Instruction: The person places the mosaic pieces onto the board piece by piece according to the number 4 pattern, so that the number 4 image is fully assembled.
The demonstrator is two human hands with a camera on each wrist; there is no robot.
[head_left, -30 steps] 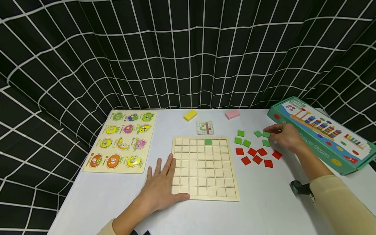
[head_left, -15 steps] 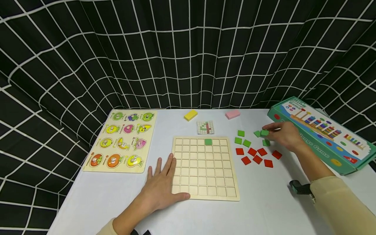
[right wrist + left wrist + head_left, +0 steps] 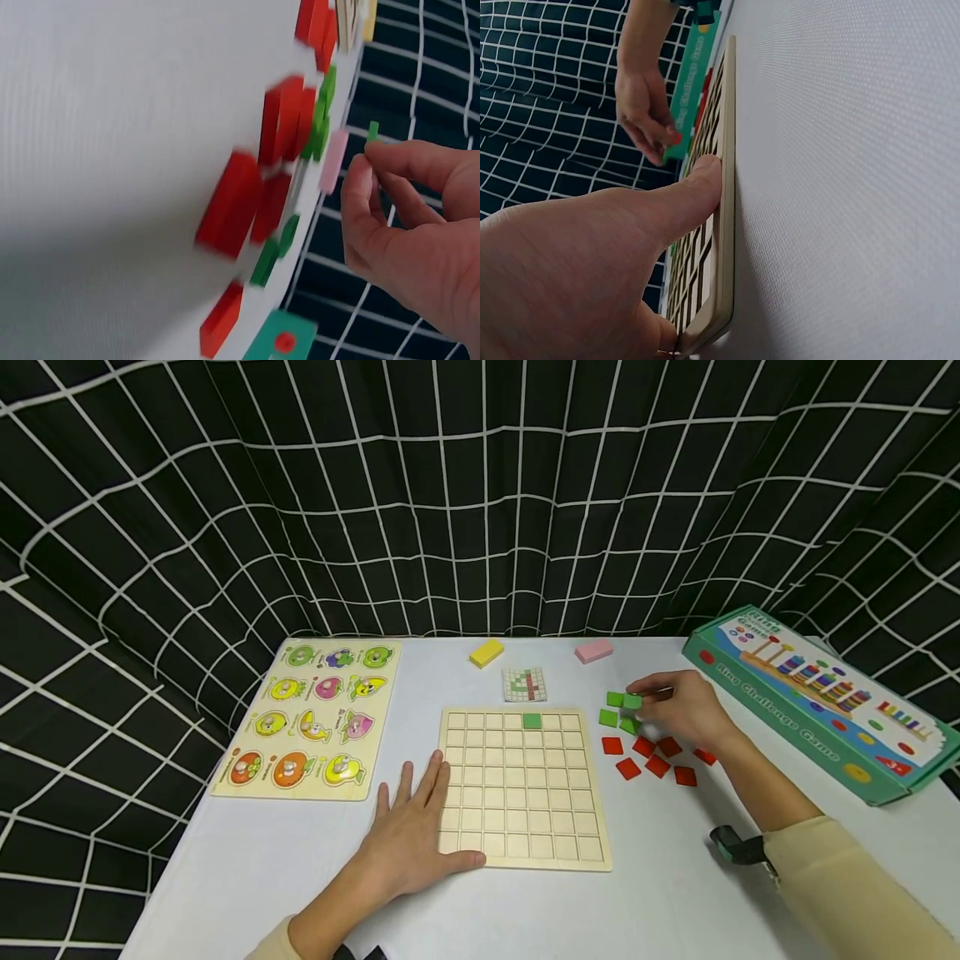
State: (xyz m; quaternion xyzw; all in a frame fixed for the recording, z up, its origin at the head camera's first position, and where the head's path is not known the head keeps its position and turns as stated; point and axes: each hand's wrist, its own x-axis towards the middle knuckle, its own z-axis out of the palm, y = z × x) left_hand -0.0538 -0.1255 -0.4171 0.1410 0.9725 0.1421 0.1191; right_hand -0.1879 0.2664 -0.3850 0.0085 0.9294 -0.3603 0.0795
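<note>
My left hand (image 3: 408,839) lies at the near left corner of a wooden grid board (image 3: 519,793), fingers straight along its left side. Its thumb (image 3: 694,191) rests on the board's edge in the left wrist view. One green tile (image 3: 532,721) sits in a top-row square. My right hand (image 3: 686,706) pinches another green tile (image 3: 373,130) between thumb and index finger, raised off the table in the right wrist view. Several loose green tiles (image 3: 608,717) lie under and beside that hand, with several red tiles (image 3: 657,767) nearer me.
A small pattern card (image 3: 524,685) lies behind the board, with a yellow block (image 3: 487,653) and a pink block (image 3: 594,651) farther back. A fruit puzzle board (image 3: 322,693) is at left; a green game box (image 3: 817,702) is at right. A black gridded curtain (image 3: 480,510) hangs behind.
My right hand has lifted a green tile from the right of the loose tiles and carried it left, over the other green ones. My left hand has stayed put.
</note>
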